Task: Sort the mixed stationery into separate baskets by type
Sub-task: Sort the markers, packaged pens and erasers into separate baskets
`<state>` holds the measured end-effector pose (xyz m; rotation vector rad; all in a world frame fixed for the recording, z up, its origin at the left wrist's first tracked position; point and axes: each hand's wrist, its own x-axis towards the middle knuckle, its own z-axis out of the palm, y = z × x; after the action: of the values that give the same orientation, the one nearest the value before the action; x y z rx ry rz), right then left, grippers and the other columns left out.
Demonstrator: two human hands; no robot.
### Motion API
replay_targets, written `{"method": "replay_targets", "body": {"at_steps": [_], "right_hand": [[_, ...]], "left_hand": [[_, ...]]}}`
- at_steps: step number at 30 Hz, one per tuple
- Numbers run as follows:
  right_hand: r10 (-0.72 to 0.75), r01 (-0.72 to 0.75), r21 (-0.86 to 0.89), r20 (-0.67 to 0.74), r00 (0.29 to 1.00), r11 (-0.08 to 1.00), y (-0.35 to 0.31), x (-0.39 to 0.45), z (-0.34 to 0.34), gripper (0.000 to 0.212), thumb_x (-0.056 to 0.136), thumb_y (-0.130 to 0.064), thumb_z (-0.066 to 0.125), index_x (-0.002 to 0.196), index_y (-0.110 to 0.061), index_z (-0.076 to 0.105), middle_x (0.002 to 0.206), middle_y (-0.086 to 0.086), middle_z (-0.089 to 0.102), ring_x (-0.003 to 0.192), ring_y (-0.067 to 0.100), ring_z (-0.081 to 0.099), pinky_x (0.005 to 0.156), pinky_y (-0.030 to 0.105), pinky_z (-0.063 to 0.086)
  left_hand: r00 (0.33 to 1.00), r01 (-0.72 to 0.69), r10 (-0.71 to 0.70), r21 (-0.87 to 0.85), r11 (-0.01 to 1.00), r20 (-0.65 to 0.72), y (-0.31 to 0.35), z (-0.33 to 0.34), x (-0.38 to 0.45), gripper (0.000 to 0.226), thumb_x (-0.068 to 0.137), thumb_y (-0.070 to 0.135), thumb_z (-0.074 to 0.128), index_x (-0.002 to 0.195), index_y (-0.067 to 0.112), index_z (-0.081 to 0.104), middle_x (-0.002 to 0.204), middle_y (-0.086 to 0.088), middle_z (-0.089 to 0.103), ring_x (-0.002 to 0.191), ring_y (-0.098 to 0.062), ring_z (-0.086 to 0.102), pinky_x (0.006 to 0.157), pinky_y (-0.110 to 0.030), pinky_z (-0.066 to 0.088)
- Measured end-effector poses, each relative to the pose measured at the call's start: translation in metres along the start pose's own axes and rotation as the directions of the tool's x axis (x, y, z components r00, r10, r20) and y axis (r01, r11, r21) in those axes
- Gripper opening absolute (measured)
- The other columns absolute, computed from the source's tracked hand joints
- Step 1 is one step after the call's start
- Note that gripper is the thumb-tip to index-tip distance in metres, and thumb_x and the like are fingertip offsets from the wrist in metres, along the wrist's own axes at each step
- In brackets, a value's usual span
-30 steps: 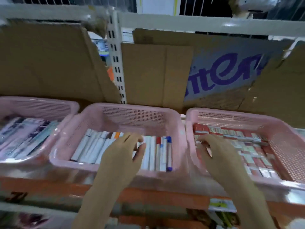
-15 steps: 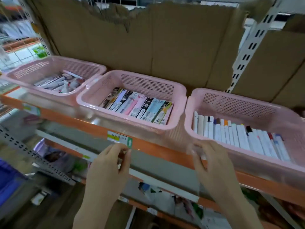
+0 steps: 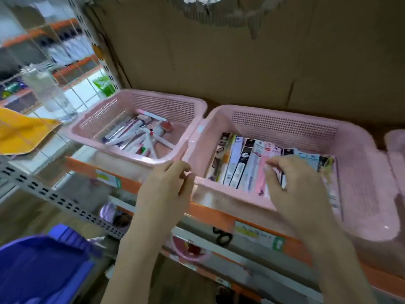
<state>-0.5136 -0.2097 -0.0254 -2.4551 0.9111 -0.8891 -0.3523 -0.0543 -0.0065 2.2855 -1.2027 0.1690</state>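
Note:
Two pink baskets stand side by side on an orange-edged shelf. The left basket (image 3: 122, 119) holds a loose jumble of markers and pens (image 3: 140, 137). The right basket (image 3: 359, 163) holds a neat row of flat packaged pens (image 3: 241, 163). My left hand (image 3: 166, 189) hovers at the gap between the baskets' front corners, fingers loosely curled, nothing held. My right hand (image 3: 300, 185) reaches into the right basket, its curled fingertips over the packages; whether it grips one is hidden.
Cardboard sheets (image 3: 241, 62) back the shelf. The edge of a third pink basket (image 3: 396, 145) shows at far right. A blue bin (image 3: 41, 268) sits low left, a yellow cloth (image 3: 19, 130) at left. Scissors (image 3: 221, 235) hang under the shelf edge.
My view has swung left from the marker basket to the two leftmost baskets. Both hands rose from the shelf's front edge; the right one now reaches into the packaged-pen basket.

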Motion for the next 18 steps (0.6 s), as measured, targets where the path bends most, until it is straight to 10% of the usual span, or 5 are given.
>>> {"method": "replay_targets", "body": {"at_steps": [18], "right_hand": [[0.08, -0.078, -0.071, 0.025, 0.996, 0.994, -0.153, 0.119, 0.165, 0.023, 0.094, -0.023, 0.051, 0.108, -0.011, 0.066, 0.102, 0.002, 0.064, 0.093, 0.02, 0.06, 0.08, 0.027, 0.043]], "left_hand": [[0.995, -0.069, 0.071, -0.027, 0.997, 0.066, -0.227, -0.042, 0.162, 0.015, 0.089, 0.024, 0.06, 0.095, 0.013, 0.067, 0.088, 0.004, 0.056, 0.081, -0.024, 0.059, 0.066, -0.029, 0.041]]}}
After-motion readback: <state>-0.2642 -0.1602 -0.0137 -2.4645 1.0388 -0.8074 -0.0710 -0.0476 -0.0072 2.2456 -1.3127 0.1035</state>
